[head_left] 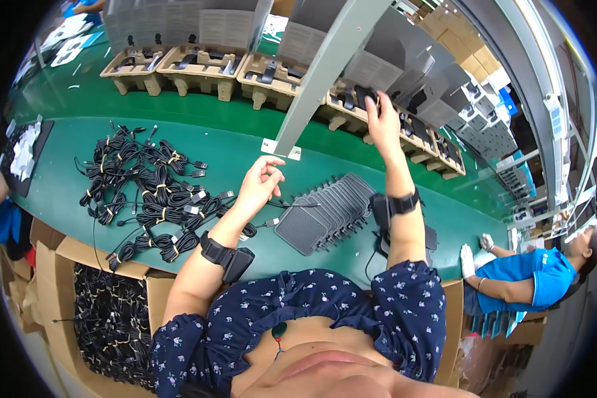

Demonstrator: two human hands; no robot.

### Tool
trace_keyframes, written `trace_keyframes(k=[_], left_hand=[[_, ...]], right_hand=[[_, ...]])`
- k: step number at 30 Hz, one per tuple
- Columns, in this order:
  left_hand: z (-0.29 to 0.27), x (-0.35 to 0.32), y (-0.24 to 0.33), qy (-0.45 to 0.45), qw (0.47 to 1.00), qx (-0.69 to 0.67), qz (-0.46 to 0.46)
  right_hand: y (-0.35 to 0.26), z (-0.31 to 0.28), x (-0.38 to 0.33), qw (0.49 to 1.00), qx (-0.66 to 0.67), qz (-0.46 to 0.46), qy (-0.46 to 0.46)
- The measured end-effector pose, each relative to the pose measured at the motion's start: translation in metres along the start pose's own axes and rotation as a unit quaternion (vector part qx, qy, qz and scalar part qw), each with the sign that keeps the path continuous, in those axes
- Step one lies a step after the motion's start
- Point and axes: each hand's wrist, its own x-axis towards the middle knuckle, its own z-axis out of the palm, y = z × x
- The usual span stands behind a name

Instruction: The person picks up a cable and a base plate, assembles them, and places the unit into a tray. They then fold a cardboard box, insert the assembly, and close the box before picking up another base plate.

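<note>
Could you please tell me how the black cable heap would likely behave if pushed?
The cable heap would probably shift loosely, being separate overlapping coils. Tied coils should mostly hold together, thanks to their yellowish bands. Plug ends may snag, poking out among the loops.

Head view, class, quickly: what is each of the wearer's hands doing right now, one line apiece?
Left hand: open, fingers loosely curled, no held item visible.
Right hand: fingers at a black item; whether closed on it can't be told.

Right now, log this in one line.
right hand: at black piece over pulp tray; left hand: loosely curled over green table; USB cables: bundled
</note>
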Motion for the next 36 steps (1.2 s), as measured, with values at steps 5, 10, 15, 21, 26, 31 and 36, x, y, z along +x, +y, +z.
trace_keyframes(k=[5, 10, 15, 21, 26, 31, 36], left_hand=[[-0.001, -0.003, 0.003, 0.031, 0.999, 0.024, 0.004], [-0.001, -0.003, -0.002, 0.033, 0.999, 0.029, -0.012], [-0.001, -0.005, -0.008, 0.030, 0.999, 0.036, -0.025], [-0.003, -0.002, -0.018, 0.018, 0.995, 0.090, -0.041], [-0.001, 0.002, -0.020, 0.024, 0.996, 0.079, -0.039], [0.003, 0.002, -0.029, 0.020, 0.995, 0.097, -0.023], [0.001, -0.002, -0.038, 0.038, 0.986, 0.162, 0.012]], right_hand=[[0.015, 0.029, 0.045, 0.998, -0.047, 0.033, -0.013], [0.029, 0.060, 0.069, 0.982, -0.170, 0.024, -0.081], [0.034, 0.071, 0.088, 0.926, -0.325, -0.055, -0.186], [0.023, 0.084, 0.105, 0.865, -0.386, -0.059, -0.314], [0.030, 0.103, 0.117, 0.842, -0.415, -0.062, -0.338], [0.058, 0.128, 0.109, 0.911, -0.316, -0.031, -0.265], [0.067, 0.152, 0.079, 0.951, -0.225, 0.066, -0.200]])
